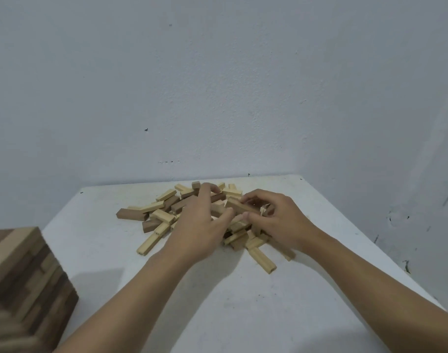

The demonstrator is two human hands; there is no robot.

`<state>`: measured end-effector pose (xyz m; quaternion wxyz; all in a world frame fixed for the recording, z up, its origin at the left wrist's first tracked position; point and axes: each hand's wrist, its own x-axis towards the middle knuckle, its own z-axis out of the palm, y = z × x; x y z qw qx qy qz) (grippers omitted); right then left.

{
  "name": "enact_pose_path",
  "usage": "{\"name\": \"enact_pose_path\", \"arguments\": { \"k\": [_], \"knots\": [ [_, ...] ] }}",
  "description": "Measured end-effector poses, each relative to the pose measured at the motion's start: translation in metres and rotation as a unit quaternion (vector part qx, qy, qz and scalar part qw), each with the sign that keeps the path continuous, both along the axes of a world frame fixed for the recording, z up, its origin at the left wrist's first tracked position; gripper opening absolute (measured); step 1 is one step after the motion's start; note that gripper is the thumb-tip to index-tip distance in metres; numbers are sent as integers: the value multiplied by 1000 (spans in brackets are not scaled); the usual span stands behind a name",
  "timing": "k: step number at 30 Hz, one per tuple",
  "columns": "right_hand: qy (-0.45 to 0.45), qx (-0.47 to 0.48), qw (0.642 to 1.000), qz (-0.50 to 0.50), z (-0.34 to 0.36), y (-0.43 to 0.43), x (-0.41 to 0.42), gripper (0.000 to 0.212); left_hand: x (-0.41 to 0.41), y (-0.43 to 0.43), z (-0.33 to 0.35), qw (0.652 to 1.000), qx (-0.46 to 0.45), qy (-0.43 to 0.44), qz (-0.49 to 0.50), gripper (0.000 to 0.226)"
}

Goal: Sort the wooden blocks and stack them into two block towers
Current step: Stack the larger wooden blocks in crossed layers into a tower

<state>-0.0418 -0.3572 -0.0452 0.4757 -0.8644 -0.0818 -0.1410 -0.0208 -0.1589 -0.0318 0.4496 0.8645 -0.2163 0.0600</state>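
Head view: A person leans over a white table [243, 301] set into the corner of a pale wall [218, 85], both arms reaching into a loose pile of blocks [164, 215] near the table's far edge. Light and dark pieces lie mixed and criss-crossed there, so sorting by colour looks barely begun.

The right hand [276, 220] pinches a mid-brown block [240, 206] between thumb and fingertips at the crest of the pile. The narrow grip takes that one piece by its long sides, probably to lift it clear without dragging its neighbours along.

The left hand [200, 225] is spread over the middle of the heap, its fingers bent down onto the far pieces and its thumb close to the pinched block. It may be steadying the pile or gathering pieces, but blur and its own back hide whether it actually holds anything.

A finished-looking tower [27, 271] of alternating light and dark layers stands at the near left corner, well apart from the pile, which keeps it out of reach of the working hands. No second tower is visible.
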Motion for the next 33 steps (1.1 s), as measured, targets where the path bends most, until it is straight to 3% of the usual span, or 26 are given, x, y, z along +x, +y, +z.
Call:
{"name": "enact_pose_path", "arguments": {
  "k": [7, 13, 18, 23, 29, 33],
  "knots": [
    [12, -64, 994, 83, 5, 35, -49, 34, -66, 65, -13, 996, 79, 1, -26, 27],
    [16, -158, 974, 158, 4, 69, -79, 49, -110, 109, -26, 982, 178, -31, -50, 42],
    [33, -213, 955, 205, 1, 86, -86, 59, -127, 131, -39, 979, 182, -47, -81, 37],
    [40, -197, 956, 213, -8, 95, -87, 62, -126, 139, -37, 978, 169, -34, -118, 39],
    [-8, -222, 961, 166, -13, 96, -73, 51, -111, 140, -34, 983, 133, -14, -128, 50],
    [16, -204, 967, 149, -16, 90, -62, 36, -103, 137, -33, 983, 123, 1, -134, 48]
  ]
}}
